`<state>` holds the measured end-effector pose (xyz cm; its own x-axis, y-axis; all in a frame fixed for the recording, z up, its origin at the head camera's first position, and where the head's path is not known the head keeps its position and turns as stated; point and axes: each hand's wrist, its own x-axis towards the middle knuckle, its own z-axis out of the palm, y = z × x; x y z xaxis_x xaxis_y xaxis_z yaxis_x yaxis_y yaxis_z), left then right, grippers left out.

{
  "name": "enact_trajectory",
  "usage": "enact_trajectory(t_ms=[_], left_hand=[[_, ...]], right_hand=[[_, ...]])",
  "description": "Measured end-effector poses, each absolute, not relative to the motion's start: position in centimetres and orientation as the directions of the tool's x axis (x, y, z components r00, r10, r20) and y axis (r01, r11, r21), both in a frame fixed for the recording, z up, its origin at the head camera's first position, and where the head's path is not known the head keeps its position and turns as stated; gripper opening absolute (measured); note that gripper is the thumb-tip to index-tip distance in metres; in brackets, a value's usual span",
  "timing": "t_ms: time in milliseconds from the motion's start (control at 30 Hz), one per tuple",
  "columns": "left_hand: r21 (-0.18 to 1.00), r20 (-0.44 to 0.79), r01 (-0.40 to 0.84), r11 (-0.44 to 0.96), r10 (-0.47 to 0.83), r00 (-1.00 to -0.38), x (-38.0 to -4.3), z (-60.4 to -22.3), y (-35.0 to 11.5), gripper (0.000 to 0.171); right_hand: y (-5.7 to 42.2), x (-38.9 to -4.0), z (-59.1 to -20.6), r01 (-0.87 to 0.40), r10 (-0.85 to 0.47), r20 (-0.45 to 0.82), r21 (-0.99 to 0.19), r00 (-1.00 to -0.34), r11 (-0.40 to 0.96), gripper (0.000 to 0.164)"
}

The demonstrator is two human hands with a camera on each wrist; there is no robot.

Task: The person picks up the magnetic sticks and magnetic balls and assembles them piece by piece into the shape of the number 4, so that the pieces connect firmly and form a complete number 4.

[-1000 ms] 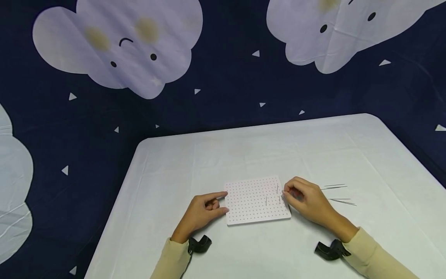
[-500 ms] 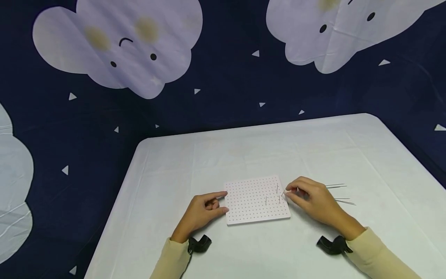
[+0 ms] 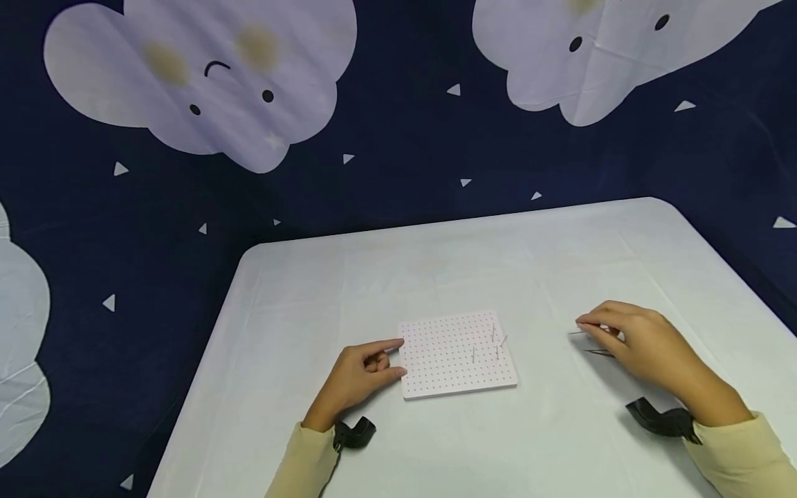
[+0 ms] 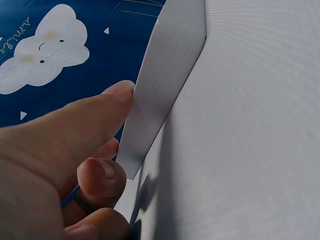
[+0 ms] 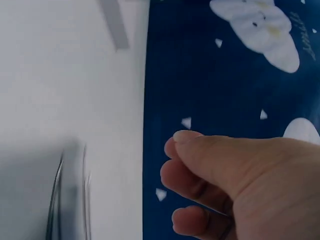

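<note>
A white board (image 3: 436, 360) with rows of small holes lies on the table. Several thin metal pins (image 3: 493, 333) stand in its right part, and one leaning pin (image 3: 504, 341) is near the right edge. My left hand (image 3: 358, 380) touches the board's left edge with extended index finger and thumb, the other fingers curled; the left wrist view shows the thumb against the board's side (image 4: 162, 75). To the right, my right hand (image 3: 650, 346) hovers over loose metal pins (image 3: 599, 352). Its thumb and index tips meet with nothing seen between them in the right wrist view.
A white cloth covers the table (image 3: 349, 277), its far edge meeting a dark blue backdrop (image 3: 398, 187) printed with clouds. Black wrist mounts (image 3: 355, 434) sit at both sleeves. The loose pins are partly hidden under the right hand.
My right hand has let go of a pin, now leaning at the board's right edge, and moved right over the loose pins. The left hand stays on the board's edge.
</note>
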<state>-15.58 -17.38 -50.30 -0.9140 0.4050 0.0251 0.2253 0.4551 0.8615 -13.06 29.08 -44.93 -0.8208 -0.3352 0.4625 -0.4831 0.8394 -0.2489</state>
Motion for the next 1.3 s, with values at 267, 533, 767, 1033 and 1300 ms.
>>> enact_trajectory(t_ms=[267, 533, 767, 1033, 1300], left_hand=[[0.855, 0.029, 0.237, 0.461, 0.413, -0.91, -15.6, -50.2, -17.4, 0.047], [0.863, 0.036, 0.234, 0.448, 0.408, -0.912, -15.5, -50.3, -17.4, 0.046], [0.865, 0.043, 0.24, 0.442, 0.411, -0.911, -15.5, -50.3, -17.4, 0.046], [0.864, 0.035, 0.235, 0.445, 0.412, -0.911, -15.6, -50.2, -17.4, 0.046], [0.866, 0.053, 0.251, 0.433, 0.419, -0.906, -15.5, -50.2, -17.4, 0.045]], right_hand=[[32.4, -11.6, -46.4, -0.49, -0.408, 0.426, -0.1, -0.808, 0.866, 0.027], [33.3, -11.9, -47.6, -0.561, -0.507, 0.412, -0.014, -0.757, 0.828, 0.039], [32.5, -11.8, -47.3, -0.632, -0.627, 0.382, 0.129, -0.68, 0.764, 0.013], [31.2, -11.5, -47.1, -0.613, -0.669, 0.336, 0.268, -0.663, 0.743, 0.023], [29.5, -11.9, -47.0, -0.568, -0.692, 0.294, 0.408, -0.66, 0.715, 0.015]])
